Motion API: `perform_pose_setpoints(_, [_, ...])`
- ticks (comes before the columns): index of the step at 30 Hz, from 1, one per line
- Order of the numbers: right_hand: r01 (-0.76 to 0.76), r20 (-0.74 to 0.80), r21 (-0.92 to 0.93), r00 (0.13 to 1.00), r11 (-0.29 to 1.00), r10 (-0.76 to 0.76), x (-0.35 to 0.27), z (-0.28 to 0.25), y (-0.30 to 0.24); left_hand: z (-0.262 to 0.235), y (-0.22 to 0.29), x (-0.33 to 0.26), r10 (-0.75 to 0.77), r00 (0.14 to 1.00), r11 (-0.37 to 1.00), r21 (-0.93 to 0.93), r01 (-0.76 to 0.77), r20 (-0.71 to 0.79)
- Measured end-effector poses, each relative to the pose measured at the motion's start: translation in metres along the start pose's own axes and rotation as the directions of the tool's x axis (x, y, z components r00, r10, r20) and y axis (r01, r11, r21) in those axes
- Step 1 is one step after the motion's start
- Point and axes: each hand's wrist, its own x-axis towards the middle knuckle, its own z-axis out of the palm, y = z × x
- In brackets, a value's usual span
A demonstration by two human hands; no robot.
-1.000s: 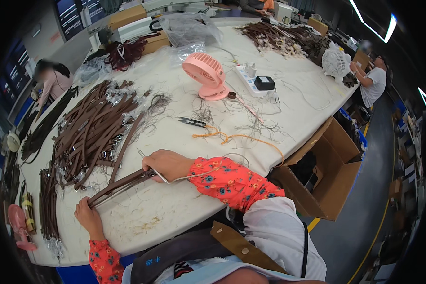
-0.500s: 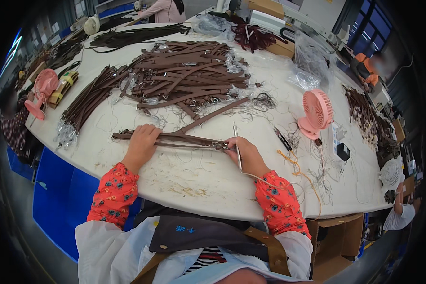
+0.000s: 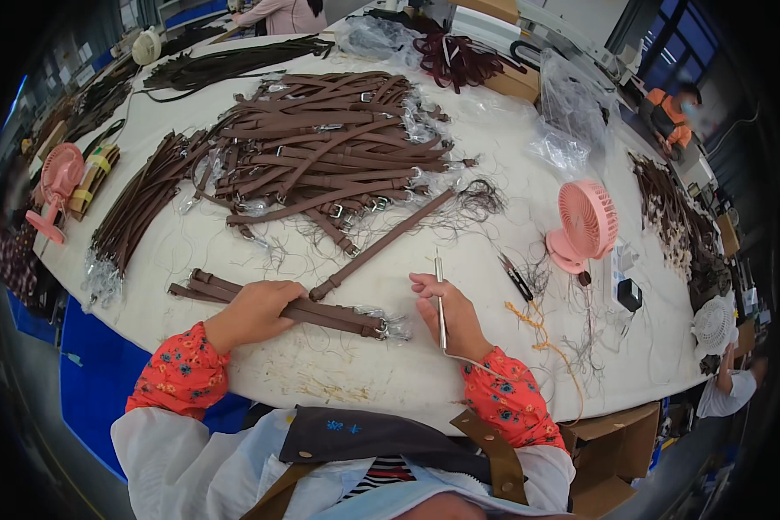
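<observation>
My left hand [image 3: 258,314] is closed around a few brown leather straps [image 3: 338,319] lying at the near middle of the table. Clear plastic wraps the metal buckle at their right end. Right of that buckle, apart from it, my right hand [image 3: 459,322] grips a slim silver pen-shaped tool [image 3: 441,299] with a thin cord, its tip pointing up and away. Another brown strap [image 3: 383,246] slants just beyond both hands. Farther back rises a big heap of brown buckled straps [image 3: 321,143], and a bundle of straps [image 3: 143,195] lies to its left.
Pink fans stand at the right [image 3: 583,221] and far left [image 3: 61,178]. Black-handled snips [image 3: 516,277], loose threads and an orange cord [image 3: 536,328] lie to the right. Clear plastic bags [image 3: 572,113] are at the back. A cardboard box [image 3: 615,446] sits under the near right edge; other people work around.
My right hand has come off the buckle end with the tool still in it, moving slightly right and nearer. My left hand has moved a little left and nearer; the held straps now tilt.
</observation>
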Motion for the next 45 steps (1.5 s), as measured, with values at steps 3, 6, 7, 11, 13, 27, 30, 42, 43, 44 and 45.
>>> perform_pose_setpoints(3, [-0.112, -0.042, 0.044, 0.993, 0.993, 0.114, 0.002, -0.004, 0.001, -0.042, -0.008, 0.010, 0.175, 0.974, 0.984, -0.049, -0.169, 0.144])
perform_pose_setpoints(6, [-0.140, -0.056, 0.060, 0.988, 0.988, 0.144, 0.005, -0.002, 0.001, -0.062, -0.019, 0.037, 0.095, 0.981, 0.992, -0.101, -0.078, 0.172])
perform_pose_setpoints(7, [-0.151, -0.056, 0.088, 0.986, 0.985, 0.156, 0.007, -0.002, 0.001, -0.058, -0.013, 0.058, 0.099, 0.993, 0.992, -0.091, -0.092, 0.071])
perform_pose_setpoints(11, [-0.150, -0.081, 0.115, 0.984, 0.982, 0.160, 0.002, -0.007, 0.005, -0.019, 0.021, 0.123, 0.235, 0.966, 0.972, 0.035, -0.232, -0.108])
perform_pose_setpoints(13, [-0.191, -0.176, 0.085, 0.963, 0.978, 0.204, -0.003, -0.009, 0.002, 0.004, 0.027, 0.146, 0.223, 0.974, 0.971, 0.097, -0.219, -0.042])
perform_pose_setpoints(27, [0.105, -0.376, -0.112, 0.916, 0.988, -0.139, 0.004, -0.030, 0.011, -0.078, 0.084, 0.144, 0.030, 0.932, 0.778, -0.577, -0.249, -0.361])
perform_pose_setpoints(30, [0.141, -0.384, -0.121, 0.906, 0.983, -0.177, 0.008, -0.032, 0.007, -0.080, 0.097, 0.111, 0.539, 0.742, 0.820, 0.046, -0.571, -0.399])
perform_pose_setpoints(42, [0.133, -0.227, -0.170, 0.959, 0.977, -0.170, 0.002, -0.029, 0.001, -0.058, 0.068, 0.038, 0.713, 0.668, 0.698, 0.125, -0.705, -0.210])
perform_pose_setpoints(43, [0.099, -0.230, -0.191, 0.963, 0.977, -0.142, 0.002, -0.028, -0.005, -0.055, 0.063, 0.032, 0.668, 0.705, 0.742, 0.142, -0.655, -0.239])
perform_pose_setpoints(44, [0.091, -0.197, -0.155, 0.973, 0.984, -0.121, 0.003, -0.024, -0.004, -0.058, 0.055, 0.022, 0.550, 0.798, 0.835, 0.136, -0.534, -0.247])
perform_pose_setpoints(45, [0.109, -0.165, -0.137, 0.978, 0.985, -0.131, 0.002, -0.020, -0.003, -0.060, 0.047, 0.015, 0.439, 0.862, 0.898, 0.125, -0.421, -0.252])
